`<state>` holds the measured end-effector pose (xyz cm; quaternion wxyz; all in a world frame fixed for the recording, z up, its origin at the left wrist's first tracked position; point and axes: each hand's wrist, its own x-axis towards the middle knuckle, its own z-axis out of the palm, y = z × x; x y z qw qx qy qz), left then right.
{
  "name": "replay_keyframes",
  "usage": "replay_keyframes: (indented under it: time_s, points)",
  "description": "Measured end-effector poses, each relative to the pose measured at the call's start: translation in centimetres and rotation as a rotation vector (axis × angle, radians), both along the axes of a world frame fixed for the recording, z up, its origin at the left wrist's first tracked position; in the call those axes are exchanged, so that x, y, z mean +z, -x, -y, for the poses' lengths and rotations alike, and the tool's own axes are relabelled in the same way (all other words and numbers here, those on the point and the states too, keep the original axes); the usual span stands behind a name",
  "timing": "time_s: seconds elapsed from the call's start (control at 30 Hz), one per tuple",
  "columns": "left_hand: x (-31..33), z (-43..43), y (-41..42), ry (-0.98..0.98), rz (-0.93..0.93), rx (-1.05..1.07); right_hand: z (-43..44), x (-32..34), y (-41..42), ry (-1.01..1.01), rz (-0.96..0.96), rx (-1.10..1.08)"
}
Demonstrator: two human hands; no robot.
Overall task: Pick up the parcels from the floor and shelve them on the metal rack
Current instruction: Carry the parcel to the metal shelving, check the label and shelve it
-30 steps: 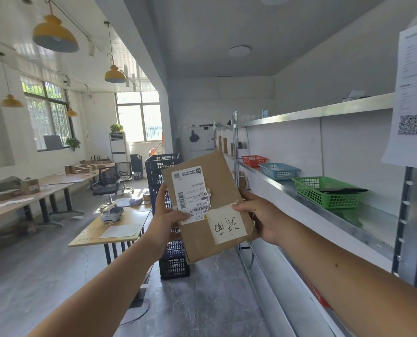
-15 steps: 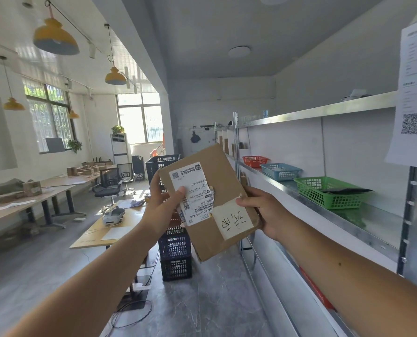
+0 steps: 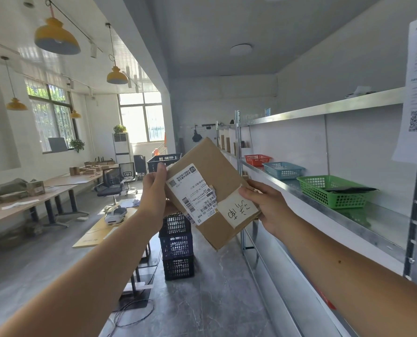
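A flat brown cardboard parcel (image 3: 208, 166) with a white shipping label and a handwritten white note is held up at chest height, tilted. My left hand (image 3: 155, 190) grips its left edge, thumb near the label's top corner. My right hand (image 3: 263, 205) holds its right edge beside the note. The metal rack (image 3: 363, 229) runs along the right wall, its middle shelf just right of the parcel.
On the rack's middle shelf sit a green basket (image 3: 334, 192), a blue basket (image 3: 283, 170) and a red basket (image 3: 257, 159). Stacked dark crates (image 3: 177, 246) stand on the floor behind the parcel. Desks and office chairs fill the left side. A paper sheet (image 3: 416, 93) hangs at the right.
The parcel has rotated clockwise and shifted slightly right, toward the rack. My left hand has slid up to the label's top corner.
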<state>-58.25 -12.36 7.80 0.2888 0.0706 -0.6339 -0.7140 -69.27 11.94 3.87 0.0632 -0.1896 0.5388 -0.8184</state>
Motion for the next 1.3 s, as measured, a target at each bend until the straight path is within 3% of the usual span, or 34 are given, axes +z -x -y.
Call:
replay_keyframes:
  time_s: [0.37,0.67,0.83,1.0,1.2,1.3]
  points:
    - [-0.7,-0.1,0.0,-0.241,-0.035,-0.03,1.4,1.4,-0.3,0.044,0.06,-0.086]
    - [-1.7,-1.2,-0.3,-0.65,-0.119,-0.079,2.4,1.6,-1.4,-0.026,-0.004,0.092]
    - [-2.2,-1.3,-0.6,-0.73,-0.128,-0.145,2.4,1.3,-1.5,-0.074,-0.044,0.166]
    - [-2.0,-1.2,-0.9,-0.644,-0.014,-0.152,1.3,1.3,-0.6,0.023,-0.08,0.091]
    - [-1.5,-0.9,-0.7,-0.173,0.222,-0.109,-0.7,0.5,1.0,0.088,-0.114,0.084]
    - [-1.1,-1.3,0.1,0.028,0.217,-0.113,-1.0,0.3,1.5,0.134,-0.111,0.084]
